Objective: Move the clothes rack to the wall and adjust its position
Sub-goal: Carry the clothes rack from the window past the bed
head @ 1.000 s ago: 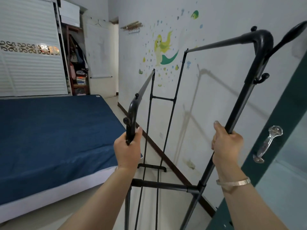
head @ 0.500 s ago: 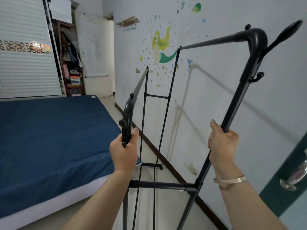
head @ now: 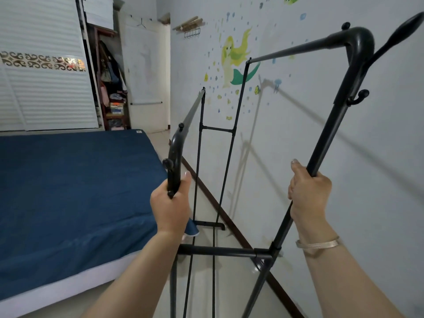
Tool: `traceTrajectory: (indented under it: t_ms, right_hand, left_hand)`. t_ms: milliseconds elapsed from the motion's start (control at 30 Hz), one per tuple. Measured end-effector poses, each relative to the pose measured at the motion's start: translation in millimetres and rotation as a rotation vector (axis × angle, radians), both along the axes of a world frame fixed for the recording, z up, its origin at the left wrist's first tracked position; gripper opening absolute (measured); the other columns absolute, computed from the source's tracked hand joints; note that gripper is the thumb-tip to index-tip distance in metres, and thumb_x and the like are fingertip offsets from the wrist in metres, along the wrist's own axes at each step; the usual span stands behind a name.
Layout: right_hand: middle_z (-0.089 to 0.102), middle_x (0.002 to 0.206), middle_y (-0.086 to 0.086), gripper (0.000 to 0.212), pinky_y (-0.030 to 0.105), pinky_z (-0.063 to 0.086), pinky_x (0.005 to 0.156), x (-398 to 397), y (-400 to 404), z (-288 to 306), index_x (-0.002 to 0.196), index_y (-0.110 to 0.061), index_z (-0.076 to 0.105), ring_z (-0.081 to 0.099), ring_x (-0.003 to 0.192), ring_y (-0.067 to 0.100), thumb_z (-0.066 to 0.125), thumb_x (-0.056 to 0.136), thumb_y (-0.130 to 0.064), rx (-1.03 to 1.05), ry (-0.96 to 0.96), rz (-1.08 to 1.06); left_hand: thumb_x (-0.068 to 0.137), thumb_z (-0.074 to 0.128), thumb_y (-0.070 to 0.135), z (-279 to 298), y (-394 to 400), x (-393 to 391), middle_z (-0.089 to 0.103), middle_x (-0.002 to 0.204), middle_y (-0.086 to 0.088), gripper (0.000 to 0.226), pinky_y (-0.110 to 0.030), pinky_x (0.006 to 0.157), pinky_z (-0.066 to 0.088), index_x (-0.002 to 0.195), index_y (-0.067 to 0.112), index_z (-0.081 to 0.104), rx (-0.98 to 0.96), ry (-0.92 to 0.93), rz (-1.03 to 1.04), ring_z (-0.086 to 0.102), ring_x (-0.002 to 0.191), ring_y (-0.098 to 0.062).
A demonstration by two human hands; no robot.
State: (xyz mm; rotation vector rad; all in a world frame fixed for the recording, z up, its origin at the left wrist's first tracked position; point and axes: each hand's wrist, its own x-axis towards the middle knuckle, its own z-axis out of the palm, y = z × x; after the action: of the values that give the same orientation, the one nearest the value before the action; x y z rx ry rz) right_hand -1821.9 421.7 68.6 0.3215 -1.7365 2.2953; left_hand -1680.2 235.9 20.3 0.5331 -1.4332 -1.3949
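Note:
The black metal clothes rack (head: 220,250) stands in front of me, in the narrow aisle between the bed and the wall (head: 298,138). It has two top bars and thin uprights at its far end. My left hand (head: 171,206) is closed around the near left post, just under its curved top corner. My right hand (head: 307,193) grips the taller near right post, which leans close to the wall. The rack's near feet are out of view below.
A bed with a blue cover (head: 73,191) fills the left side and narrows the aisle. A dark skirting board (head: 231,223) runs along the wall's foot. A white wardrobe (head: 46,65) and an open closet (head: 112,88) stand at the far end.
The view has shifted forward and left along the wall; the green door with its handle has left the right edge. Both hands keep their grip on the rack posts.

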Motion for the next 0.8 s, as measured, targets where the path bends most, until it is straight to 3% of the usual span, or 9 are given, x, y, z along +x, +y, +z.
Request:
traceTrajectory:
  t_ms: [800]
  right_hand:
    - [0.030,0.038,-0.009,0.051,0.022,0.026,0.037,-160.6,-114.5,0.4,0.046,-0.026,0.031,0.026,0.034,0.012,0.068,0.080,-0.028,0.003,0.032,0.065]
  left_hand:
    - [0.086,0.066,0.037,-3.6,-105.7,-150.4,0.031,0.040,0.013,0.053,-0.025,0.043,0.027,0.041,0.031,0.037,-0.018,0.010,0.028,0.027,0.040,-0.006]
